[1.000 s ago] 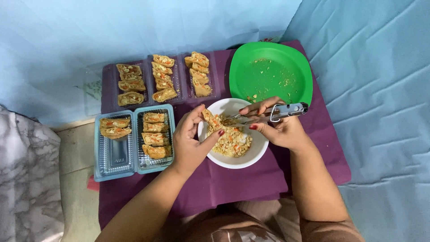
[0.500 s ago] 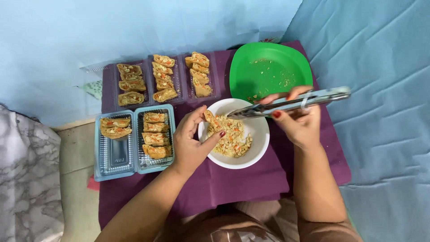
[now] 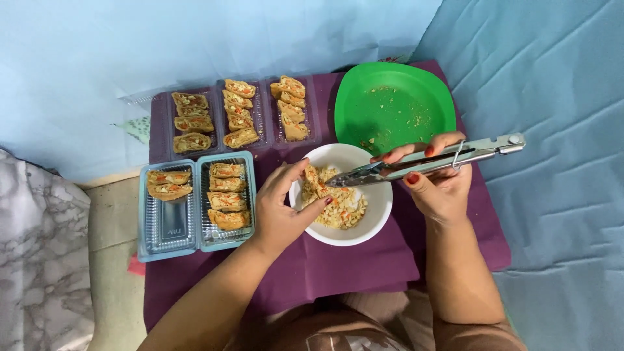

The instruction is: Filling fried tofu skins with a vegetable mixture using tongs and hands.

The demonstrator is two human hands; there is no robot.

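Observation:
A white bowl (image 3: 377,224) with crumbly yellow-orange filling sits on the purple cloth (image 3: 338,266) in front of me. My left hand (image 3: 281,209) rests on the bowl's left rim, fingers pinching a filled roll piece (image 3: 313,175) over the filling. My right hand (image 3: 437,182) grips metal tongs (image 3: 429,160), held nearly level, tips over the bowl, handle end pointing right.
A green plate (image 3: 395,107) with crumbs lies behind the bowl. Three clear trays of sliced rolls (image 3: 239,114) line the back. A blue-rimmed double tray (image 3: 195,195) at left holds more rolls. Blue fabric surrounds the cloth; marble-patterned surface (image 3: 39,260) at far left.
My right hand lifted the tongs from the bowl's rim and swung them level, then lowered their tips back over the bowl. The left hand stayed at the bowl with the roll piece.

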